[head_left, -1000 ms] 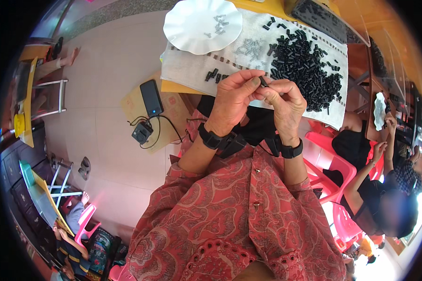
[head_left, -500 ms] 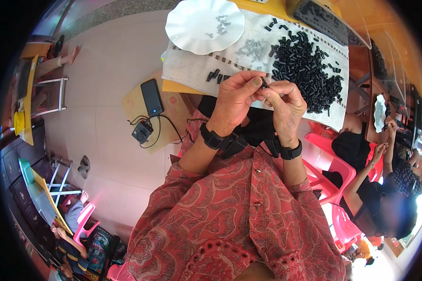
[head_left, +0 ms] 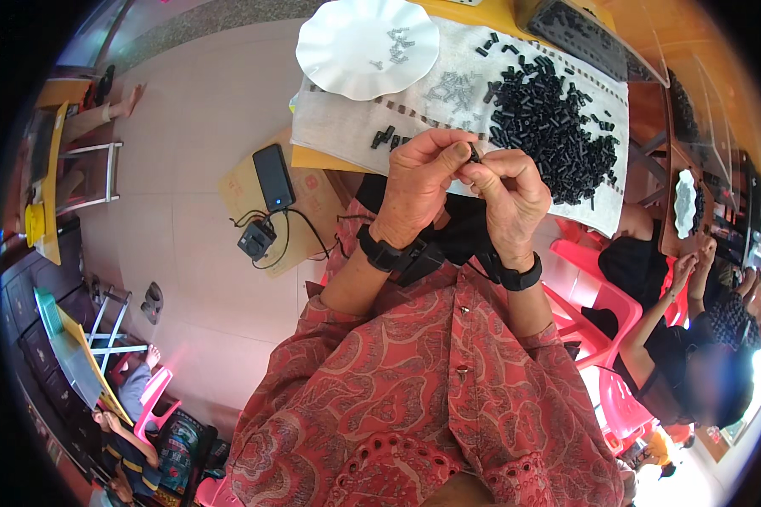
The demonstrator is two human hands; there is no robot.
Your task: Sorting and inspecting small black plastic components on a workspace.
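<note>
The bare left hand (head_left: 414, 188) and bare right hand (head_left: 514, 196) pinch one small black piece (head_left: 473, 154) between their fingertips. It is near a heap of short black pieces (head_left: 554, 131) on a white brown-patterned cloth (head_left: 340, 118).

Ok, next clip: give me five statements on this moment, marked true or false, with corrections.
1. The left hand and right hand meet at a small black piece. True.
2. The white, wavy-rimmed plate holds small clear pieces. True.
3. The large heap of small black tubular pieces lies on that plate. False: the heap lies on the whitish cloth.
4. The black rectangular phone lies on that cloth. False: the phone lies on brown cardboard.
5. Both wrists are bare. False: each wears a black band.
</note>
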